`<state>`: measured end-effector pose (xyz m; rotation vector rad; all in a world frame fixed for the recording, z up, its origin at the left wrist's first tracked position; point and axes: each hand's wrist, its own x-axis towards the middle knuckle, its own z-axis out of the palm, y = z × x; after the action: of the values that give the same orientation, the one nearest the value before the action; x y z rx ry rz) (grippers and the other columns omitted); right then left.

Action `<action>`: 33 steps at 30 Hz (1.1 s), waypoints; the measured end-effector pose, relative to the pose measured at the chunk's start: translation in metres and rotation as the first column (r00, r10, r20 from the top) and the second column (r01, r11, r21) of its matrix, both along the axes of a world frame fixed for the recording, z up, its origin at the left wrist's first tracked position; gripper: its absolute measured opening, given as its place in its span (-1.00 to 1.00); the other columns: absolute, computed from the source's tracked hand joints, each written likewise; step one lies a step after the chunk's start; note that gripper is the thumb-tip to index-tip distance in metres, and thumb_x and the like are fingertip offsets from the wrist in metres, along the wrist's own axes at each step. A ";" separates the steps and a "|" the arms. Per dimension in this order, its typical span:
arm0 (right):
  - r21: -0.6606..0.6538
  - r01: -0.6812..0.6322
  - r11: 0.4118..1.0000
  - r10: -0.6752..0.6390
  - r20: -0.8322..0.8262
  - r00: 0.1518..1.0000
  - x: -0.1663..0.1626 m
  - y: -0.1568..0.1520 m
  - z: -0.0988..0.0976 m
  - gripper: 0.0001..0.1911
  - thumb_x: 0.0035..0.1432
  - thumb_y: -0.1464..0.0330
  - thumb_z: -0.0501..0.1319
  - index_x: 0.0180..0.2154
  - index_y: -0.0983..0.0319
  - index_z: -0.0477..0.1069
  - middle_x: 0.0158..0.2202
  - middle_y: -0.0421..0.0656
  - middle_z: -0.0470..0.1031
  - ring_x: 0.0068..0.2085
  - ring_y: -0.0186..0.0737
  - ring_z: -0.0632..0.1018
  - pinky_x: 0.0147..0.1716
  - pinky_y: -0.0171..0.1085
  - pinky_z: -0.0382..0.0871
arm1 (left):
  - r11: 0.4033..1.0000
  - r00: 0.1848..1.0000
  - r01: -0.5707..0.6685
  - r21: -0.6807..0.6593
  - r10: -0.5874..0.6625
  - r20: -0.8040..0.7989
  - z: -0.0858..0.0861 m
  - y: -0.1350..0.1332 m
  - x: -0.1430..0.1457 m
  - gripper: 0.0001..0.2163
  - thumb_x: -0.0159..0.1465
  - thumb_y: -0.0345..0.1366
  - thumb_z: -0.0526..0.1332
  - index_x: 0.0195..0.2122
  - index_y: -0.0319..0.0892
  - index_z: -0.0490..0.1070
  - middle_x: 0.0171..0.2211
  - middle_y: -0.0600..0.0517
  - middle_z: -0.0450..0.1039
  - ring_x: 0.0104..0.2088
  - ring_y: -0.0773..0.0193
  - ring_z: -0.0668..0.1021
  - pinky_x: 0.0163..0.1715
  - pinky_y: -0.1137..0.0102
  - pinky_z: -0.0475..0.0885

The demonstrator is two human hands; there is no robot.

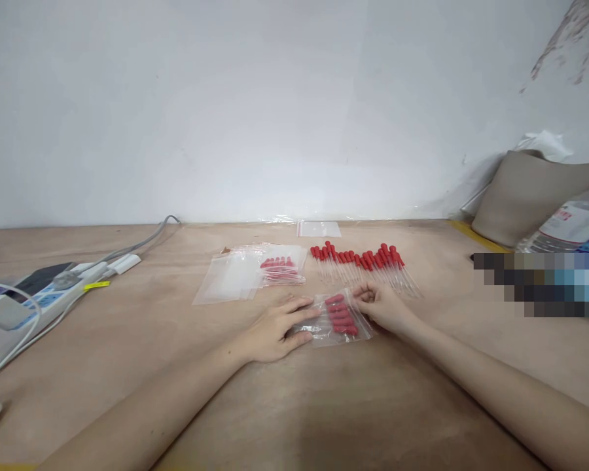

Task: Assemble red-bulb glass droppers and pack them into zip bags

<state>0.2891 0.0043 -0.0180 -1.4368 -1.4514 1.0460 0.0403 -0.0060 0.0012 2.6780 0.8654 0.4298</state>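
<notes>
A clear zip bag (319, 335) lies flat on the table in front of me, with several red-bulbed droppers (342, 314) side by side inside it. My left hand (279, 327) rests with fingers spread on the bag's left part. At the bag's right edge, along the zip, the curled fingers of my right hand (380, 306) pinch the plastic. Just beyond lies a row of loose droppers (368, 258), red bulbs pointing away from me and clear thin tubes towards me.
Left of the loose droppers are flat empty bags (228, 278) and a stack of filled bags (283, 269). Another small bag (319, 229) lies near the wall. A power strip (44, 307) with cables is at left; a plastic bottle (569, 226) and beige container (525, 190) are at right.
</notes>
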 end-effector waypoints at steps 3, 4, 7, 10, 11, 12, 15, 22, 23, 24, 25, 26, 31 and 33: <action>-0.066 0.050 0.997 -0.053 -0.047 0.998 -0.004 0.001 0.002 -0.76 -0.12 0.28 0.25 -0.38 0.21 0.27 -0.67 -0.30 0.36 -0.67 -0.38 0.37 -0.70 -0.41 0.20 | 1.000 1.000 0.004 0.013 -0.004 -0.001 -0.001 0.001 0.000 -0.60 0.26 -0.17 0.03 0.13 -0.01 0.12 0.17 0.00 0.08 0.13 0.15 0.22 0.09 0.19 0.16; -0.109 0.052 0.993 -0.059 -0.069 0.996 -0.005 0.001 0.004 -0.78 -0.05 0.23 0.20 -0.37 0.21 0.26 -0.67 -0.30 0.35 -0.71 -0.41 0.32 -0.75 -0.42 0.14 | 1.000 1.000 0.005 0.016 -0.005 0.000 -0.001 0.001 0.000 -0.60 0.26 -0.18 0.03 0.14 0.00 0.12 0.17 0.00 0.08 0.13 0.15 0.22 0.10 0.18 0.15; -0.183 0.006 0.983 -0.022 -0.087 0.996 -0.004 -0.001 0.008 -0.68 0.05 0.09 0.06 -0.46 0.23 0.25 -0.68 -0.30 0.31 -0.80 -0.50 0.17 -0.84 -0.44 -0.06 | 1.000 1.000 0.005 0.015 -0.005 0.003 0.000 0.002 0.000 -0.60 0.26 -0.18 0.03 0.14 -0.01 0.12 0.17 0.00 0.09 0.13 0.15 0.22 0.11 0.18 0.12; -0.130 -0.130 0.983 0.122 -0.065 0.990 -0.004 -0.004 0.008 -0.64 -0.10 0.08 0.21 -0.56 0.25 0.24 -0.69 -0.30 0.28 -0.72 -0.48 0.25 -0.76 -0.45 0.05 | 1.000 1.000 0.009 -0.003 -0.009 0.012 0.000 0.000 0.000 -0.60 0.26 -0.18 0.03 0.13 0.00 0.12 0.17 0.00 0.09 0.13 0.16 0.22 0.11 0.21 0.14; -0.099 -0.155 0.983 0.149 -0.071 0.986 -0.005 -0.006 0.008 -0.64 -0.16 0.11 0.26 -0.57 0.25 0.25 -0.68 -0.30 0.30 -0.67 -0.45 0.31 -0.71 -0.45 0.13 | 1.000 1.000 0.012 -0.010 -0.011 0.020 0.000 -0.001 0.000 -0.60 0.26 -0.18 0.04 0.13 0.00 0.12 0.17 0.00 0.08 0.13 0.17 0.22 0.10 0.22 0.15; -0.074 -0.170 0.983 0.163 -0.095 0.982 -0.006 -0.008 0.009 -0.65 -0.19 0.13 0.29 -0.56 0.25 0.25 -0.65 -0.29 0.33 -0.61 -0.42 0.36 -0.65 -0.43 0.20 | 1.000 0.999 0.016 -0.014 -0.016 0.031 0.000 -0.002 0.000 -0.59 0.25 -0.18 0.04 0.14 0.00 0.11 0.17 0.00 0.08 0.13 0.18 0.23 0.10 0.24 0.16; -0.065 -0.240 0.969 0.215 -0.263 0.941 -0.006 -0.014 0.018 -0.69 -0.14 0.15 0.26 -0.45 0.23 0.31 -0.51 -0.23 0.43 -0.47 -0.31 0.46 -0.48 -0.33 0.34 | 0.999 0.996 0.008 0.035 -0.011 0.083 0.001 -0.004 0.001 -0.60 0.25 -0.19 0.05 0.12 -0.03 0.13 0.17 0.00 0.07 0.14 0.18 0.21 0.10 0.27 0.15; 0.085 0.220 0.972 -0.137 -0.555 0.820 0.036 0.007 0.057 -0.88 0.00 0.30 0.17 -0.39 0.21 0.33 -0.41 -0.15 0.47 -0.43 -0.25 0.50 -0.50 -0.30 0.39 | 0.706 0.744 -0.658 0.262 0.558 0.367 0.014 0.039 -0.034 -0.65 0.25 -0.16 -0.01 0.00 -0.17 0.26 0.04 -0.09 0.23 0.09 0.12 0.24 0.10 0.20 0.11; 0.148 0.351 0.924 -0.204 -0.587 0.784 0.046 0.014 0.059 -0.92 0.01 0.34 0.15 -0.39 0.20 0.32 -0.37 -0.15 0.47 -0.40 -0.27 0.51 -0.48 -0.32 0.39 | 0.635 0.679 -0.731 0.249 0.646 0.349 0.014 0.048 -0.044 -0.62 0.23 -0.16 -0.01 0.03 -0.21 0.24 0.05 -0.13 0.20 0.10 0.09 0.22 0.10 0.19 0.11; 0.205 0.450 0.869 -0.245 -0.612 0.752 0.056 0.020 0.058 -0.95 0.02 0.36 0.13 -0.39 0.19 0.31 -0.35 -0.15 0.46 -0.38 -0.28 0.51 -0.45 -0.32 0.40 | 0.574 0.621 -0.784 0.238 0.722 0.304 0.014 0.057 -0.054 -0.59 0.22 -0.16 -0.01 0.05 -0.25 0.21 0.07 -0.17 0.17 0.11 0.06 0.20 0.10 0.19 0.09; 0.248 0.520 0.817 -0.273 -0.628 0.728 0.066 0.025 0.056 -0.96 0.03 0.39 0.11 -0.38 0.18 0.30 -0.32 -0.15 0.46 -0.36 -0.30 0.51 -0.41 -0.32 0.41 | 0.521 0.565 -0.824 0.224 0.787 0.249 0.013 0.064 -0.063 -0.56 0.21 -0.16 -0.01 0.07 -0.27 0.19 0.09 -0.20 0.13 0.13 0.03 0.17 0.10 0.18 0.07; 0.272 0.562 0.781 -0.291 -0.638 0.713 0.074 0.029 0.052 -0.95 0.04 0.41 0.09 -0.38 0.19 0.30 -0.30 -0.15 0.45 -0.35 -0.30 0.51 -0.38 -0.30 0.41 | 0.485 0.519 -0.851 0.202 0.836 0.177 0.011 0.070 -0.071 -0.53 0.21 -0.14 -0.03 0.10 -0.29 0.14 0.12 -0.22 0.09 0.16 -0.01 0.13 0.10 0.16 0.06; 0.157 0.676 0.720 -0.501 -0.557 0.662 0.098 0.040 0.020 -0.95 -0.02 0.41 0.11 -0.40 0.22 0.27 -0.39 -0.16 0.41 -0.40 -0.27 0.50 -0.39 -0.20 0.45 | 0.451 0.430 -0.877 0.167 0.891 -0.148 -0.005 0.081 -0.090 -0.38 0.19 0.01 -0.09 0.11 -0.42 0.08 0.15 -0.35 0.01 0.16 -0.18 0.07 0.06 0.04 0.03; 0.087 0.668 0.739 -0.557 -0.478 0.679 0.103 0.042 0.009 -0.93 -0.05 0.39 0.12 -0.42 0.22 0.26 -0.45 -0.17 0.40 -0.44 -0.26 0.49 -0.44 -0.22 0.45 | 0.487 0.459 -0.855 0.181 0.871 -0.176 -0.009 0.081 -0.091 -0.46 0.19 -0.02 -0.09 0.04 -0.36 0.19 0.10 -0.32 0.11 0.13 -0.17 0.15 0.05 0.03 0.04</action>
<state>0.3923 0.0462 -0.0094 -1.2647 -0.6550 0.6380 -0.0508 0.0755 -0.0077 2.1146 2.3518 0.3092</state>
